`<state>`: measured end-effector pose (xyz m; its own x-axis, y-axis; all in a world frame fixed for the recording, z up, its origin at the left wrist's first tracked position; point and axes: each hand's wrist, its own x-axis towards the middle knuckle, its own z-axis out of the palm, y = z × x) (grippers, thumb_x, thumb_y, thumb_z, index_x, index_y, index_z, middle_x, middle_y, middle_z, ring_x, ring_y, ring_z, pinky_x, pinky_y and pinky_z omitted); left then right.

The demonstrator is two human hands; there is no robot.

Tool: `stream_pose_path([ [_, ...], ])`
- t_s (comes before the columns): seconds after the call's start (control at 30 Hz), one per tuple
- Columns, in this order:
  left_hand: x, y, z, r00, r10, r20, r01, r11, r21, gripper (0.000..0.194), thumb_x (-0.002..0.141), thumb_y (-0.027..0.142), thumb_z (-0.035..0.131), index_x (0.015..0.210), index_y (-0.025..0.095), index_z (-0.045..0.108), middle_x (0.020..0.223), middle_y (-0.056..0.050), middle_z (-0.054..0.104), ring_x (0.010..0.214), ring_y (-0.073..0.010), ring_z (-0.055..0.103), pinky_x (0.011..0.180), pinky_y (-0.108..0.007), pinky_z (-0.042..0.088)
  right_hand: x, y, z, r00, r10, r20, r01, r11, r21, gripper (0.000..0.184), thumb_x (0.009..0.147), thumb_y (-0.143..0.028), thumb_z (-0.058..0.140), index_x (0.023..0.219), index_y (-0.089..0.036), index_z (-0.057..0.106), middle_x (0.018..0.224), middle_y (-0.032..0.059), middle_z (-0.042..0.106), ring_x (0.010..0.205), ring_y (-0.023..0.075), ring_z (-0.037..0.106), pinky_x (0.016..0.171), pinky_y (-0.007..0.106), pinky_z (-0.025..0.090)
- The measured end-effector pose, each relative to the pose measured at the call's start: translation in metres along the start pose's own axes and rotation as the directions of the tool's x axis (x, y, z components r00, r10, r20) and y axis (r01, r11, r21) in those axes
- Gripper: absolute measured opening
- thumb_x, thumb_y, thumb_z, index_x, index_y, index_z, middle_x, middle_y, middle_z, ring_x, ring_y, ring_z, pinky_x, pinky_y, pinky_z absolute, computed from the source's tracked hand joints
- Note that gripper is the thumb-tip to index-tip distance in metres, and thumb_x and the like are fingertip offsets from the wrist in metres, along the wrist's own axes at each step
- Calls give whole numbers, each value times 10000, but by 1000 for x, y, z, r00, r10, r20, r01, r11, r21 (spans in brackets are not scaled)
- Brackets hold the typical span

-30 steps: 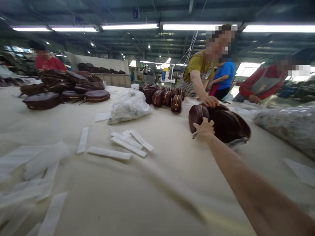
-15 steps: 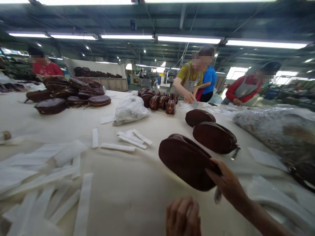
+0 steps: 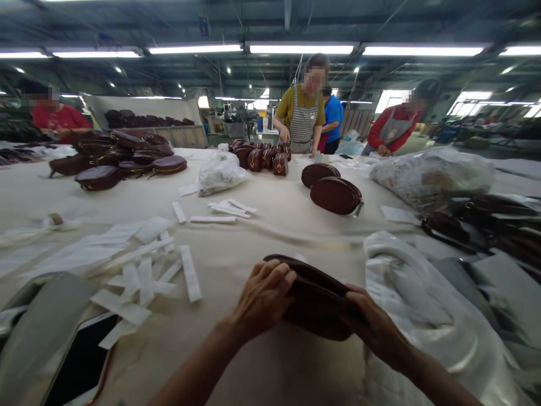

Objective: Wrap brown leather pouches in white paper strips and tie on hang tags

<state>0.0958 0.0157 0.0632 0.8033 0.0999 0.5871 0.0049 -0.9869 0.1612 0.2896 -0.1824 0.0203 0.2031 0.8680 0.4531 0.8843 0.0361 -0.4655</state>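
A dark brown oval bag [image 3: 316, 299] is held low over the near part of the pale table [image 3: 236, 248]. Round its left end wraps my left hand [image 3: 270, 287], with the fingers over the top edge. At the opposite end my right hand [image 3: 367, 316] grips the bag, its fingers closed on the side. The bag's upper edge faces me, and part of its body lies in shadow. Farther off, two similar brown bags [image 3: 336, 195] stand close together, one with a zip pull hanging at its right end.
Loose white strips [image 3: 143, 282] and a phone [image 3: 80, 361] lie at left. Clear plastic [image 3: 418, 316] covers the right side, near a large plastic bag [image 3: 431, 175]. More brown bags [image 3: 99, 177] are piled far left. Several people, one in a checked apron [image 3: 302, 121], stand across the table.
The bag has come nearer to me, away from the two standing bags. My left hand, before apart from it, has taken hold of its left end. The view has shifted.
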Motion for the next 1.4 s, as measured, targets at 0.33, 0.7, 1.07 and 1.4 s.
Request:
stream_pose_path([
  [0.33,34,-3,-13,923,-118,367,48,980,193,220,750,290,733,861,171,585,849,-29,585,823,-206,534,753,-319,408,54,-68,17,995,-40,-87,0,911,-413,164,875,-263,511,988,-168,584,927,113,625,824,249,561,731,385,433],
  [0.7,31,-5,-14,879,-342,332,258,927,272,301,808,338,661,992,137,534,1038,-90,525,961,-240,532,809,-343,434,73,-57,13,975,221,-5,-212,929,-305,277,812,-280,626,1061,-171,571,948,88,654,881,245,613,742,340,469],
  [1.07,25,26,-12,737,-607,299,585,793,168,239,871,247,482,1085,145,458,905,-82,634,810,-229,621,698,-318,458,98,-48,21,975,177,-132,-205,950,-237,345,787,-165,608,1126,-160,544,1096,139,609,1059,281,545,882,415,436],
  [1.4,5,55,-14,698,-465,544,713,381,-589,496,814,118,371,1307,150,416,855,-44,638,755,-161,628,685,-285,542,31,-70,24,983,166,-83,-144,964,222,547,778,-264,594,1303,-225,445,1178,113,605,1072,263,584,903,422,501],
])
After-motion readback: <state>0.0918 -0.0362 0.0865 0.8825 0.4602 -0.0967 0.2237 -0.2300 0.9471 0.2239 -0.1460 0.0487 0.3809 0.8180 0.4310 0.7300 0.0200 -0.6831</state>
